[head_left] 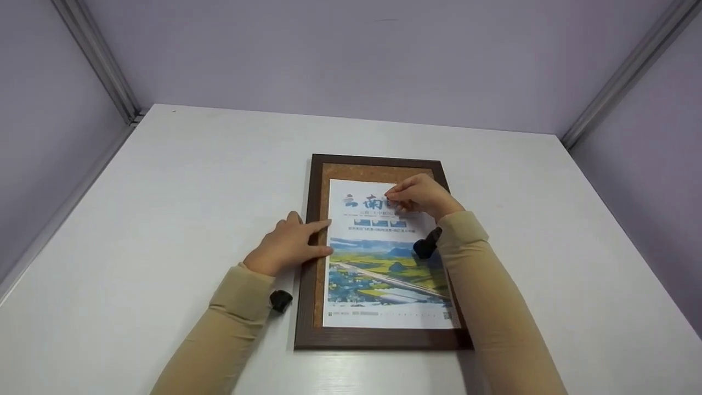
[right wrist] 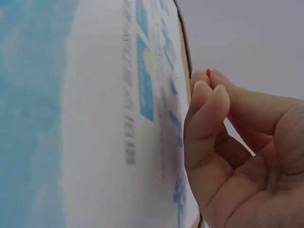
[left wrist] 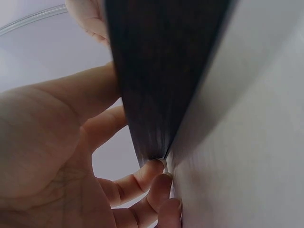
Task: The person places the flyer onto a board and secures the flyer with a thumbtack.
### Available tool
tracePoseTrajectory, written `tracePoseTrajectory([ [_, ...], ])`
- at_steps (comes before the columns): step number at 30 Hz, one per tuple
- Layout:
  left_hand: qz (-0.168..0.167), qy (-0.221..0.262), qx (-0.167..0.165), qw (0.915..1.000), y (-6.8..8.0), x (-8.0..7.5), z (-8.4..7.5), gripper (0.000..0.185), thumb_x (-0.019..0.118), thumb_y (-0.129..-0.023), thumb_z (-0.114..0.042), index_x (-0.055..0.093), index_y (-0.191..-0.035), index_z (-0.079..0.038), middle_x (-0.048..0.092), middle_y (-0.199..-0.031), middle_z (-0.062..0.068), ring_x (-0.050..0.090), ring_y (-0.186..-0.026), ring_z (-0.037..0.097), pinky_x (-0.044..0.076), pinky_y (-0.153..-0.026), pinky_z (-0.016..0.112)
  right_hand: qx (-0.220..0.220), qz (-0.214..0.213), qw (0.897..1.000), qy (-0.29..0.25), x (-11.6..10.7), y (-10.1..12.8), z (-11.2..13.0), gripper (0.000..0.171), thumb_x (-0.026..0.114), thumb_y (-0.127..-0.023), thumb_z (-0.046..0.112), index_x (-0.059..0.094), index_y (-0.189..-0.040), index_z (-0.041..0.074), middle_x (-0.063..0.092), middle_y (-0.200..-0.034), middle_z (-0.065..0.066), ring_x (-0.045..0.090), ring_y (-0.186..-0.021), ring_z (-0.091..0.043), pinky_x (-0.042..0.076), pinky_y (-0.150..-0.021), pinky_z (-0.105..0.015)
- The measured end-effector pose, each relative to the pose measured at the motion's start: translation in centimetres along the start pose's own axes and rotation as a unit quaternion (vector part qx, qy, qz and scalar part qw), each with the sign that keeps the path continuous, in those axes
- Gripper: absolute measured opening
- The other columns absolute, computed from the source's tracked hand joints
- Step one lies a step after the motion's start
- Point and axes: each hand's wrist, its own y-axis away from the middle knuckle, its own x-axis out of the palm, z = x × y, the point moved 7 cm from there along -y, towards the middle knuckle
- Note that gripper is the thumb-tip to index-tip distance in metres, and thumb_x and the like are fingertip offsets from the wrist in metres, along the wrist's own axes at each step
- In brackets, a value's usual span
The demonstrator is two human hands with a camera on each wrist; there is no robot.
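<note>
A white poster (head_left: pixel 378 274) printed with blue characters and a landscape lies on a cork board (head_left: pixel 378 171) with a dark brown wooden frame (head_left: pixel 384 339). Near the poster's top right, my right hand (head_left: pixel 422 195) pinches a red pushpin (right wrist: pixel 208 72) between thumb and index finger; only a bit of red shows. Its other fingers curl close to the paper. My left hand (head_left: pixel 288 241) rests across the frame's left side, thumb and index finger reaching straight to the poster's left edge. In the left wrist view, its other fingers (left wrist: pixel 154 168) bend down beside the frame's outer side.
The board lies on a white table (head_left: pixel 219 175). Pale purple walls (head_left: pixel 351 60) with metal corner posts (head_left: pixel 101 60) enclose the back and sides. A black wrist camera (head_left: pixel 281 301) sits by the left cuff, another black camera (head_left: pixel 426 247) by the right.
</note>
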Motion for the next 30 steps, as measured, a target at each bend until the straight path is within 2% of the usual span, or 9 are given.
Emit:
tracePoseTrajectory([
  [4,0.001,0.004,-0.002,1.0,0.1,0.0,0.0,0.068,0.068,-0.091,-0.047,0.042,-0.152,-0.029,0.046,-0.121,0.021,0.042,-0.095,0.026,0.038,-0.072,0.038,-0.003,-0.003,1.0,-0.003,0.4,-0.3,0.1,0.026,0.066,-0.095,0.01,0.07,-0.114,-0.008,0.071,-0.084,-0.002,0.056,-0.059,-0.009,0.047,-0.058,-0.021],
  [8,0.002,0.003,-0.005,1.0,0.2,0.0,0.0,0.068,0.068,-0.091,-0.048,0.041,-0.152,-0.03,0.045,-0.125,0.022,0.043,-0.098,0.027,0.04,-0.074,0.04,-0.005,-0.011,1.0,0.019,0.6,-0.5,0.2,0.025,0.066,-0.095,0.012,0.072,-0.112,-0.006,0.071,-0.081,-0.002,0.055,-0.056,-0.008,0.045,-0.055,-0.02],
  [14,0.006,-0.002,-0.002,1.0,0.2,0.2,0.0,0.068,0.068,-0.092,-0.047,0.042,-0.152,-0.029,0.045,-0.117,0.02,0.04,-0.092,0.025,0.035,-0.069,0.036,0.003,-0.016,0.999,0.045,0.9,-0.6,0.4,0.023,0.067,-0.095,0.013,0.073,-0.108,-0.005,0.069,-0.077,0.001,0.056,-0.056,-0.008,0.046,-0.055,-0.021],
  [22,0.005,-0.003,0.002,1.0,0.2,0.2,-0.2,0.068,0.068,-0.092,-0.046,0.042,-0.152,-0.028,0.045,-0.117,0.02,0.04,-0.092,0.025,0.037,-0.071,0.038,-0.009,-0.021,0.998,0.062,1.2,-0.3,0.8,0.023,0.066,-0.095,0.011,0.074,-0.107,-0.007,0.069,-0.081,-0.002,0.057,-0.059,-0.01,0.046,-0.058,-0.022],
  [30,0.005,-0.003,-0.002,1.0,0.2,0.3,0.2,0.069,0.068,-0.092,-0.047,0.041,-0.152,-0.028,0.045,-0.12,0.022,0.042,-0.094,0.027,0.039,-0.072,0.039,0.015,-0.041,0.997,0.06,1.4,-0.7,0.8,0.018,0.069,-0.093,0.009,0.075,-0.102,-0.006,0.069,-0.077,-0.002,0.057,-0.06,-0.01,0.047,-0.058,-0.022],
])
